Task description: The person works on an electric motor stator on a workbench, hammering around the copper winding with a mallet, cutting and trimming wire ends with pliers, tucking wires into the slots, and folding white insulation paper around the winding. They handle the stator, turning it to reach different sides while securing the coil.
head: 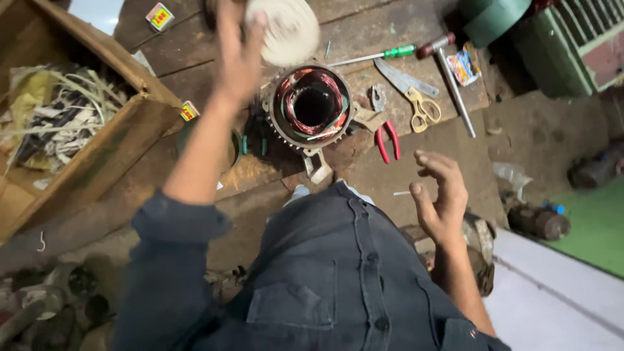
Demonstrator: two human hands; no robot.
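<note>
A motor stator (312, 107) with copper windings sits upright on the wooden bench, its bore facing up. My left hand (239, 52) is raised above and left of it, fingers gripping a cream-coloured spool of thread (286, 29). My right hand (439, 195) hovers lower right over the floor edge, fingers spread and curled, holding nothing. My dark shirt fills the lower middle of the head view.
Right of the stator lie red-handled pliers (388, 140), yellow-handled scissors (422, 109), a knife blade (403, 79), a green-handled screwdriver (377, 55) and a hammer (452, 81). A wooden box (104, 156) of strip scraps stands at left. Motor parts (536, 221) lie at right on the floor.
</note>
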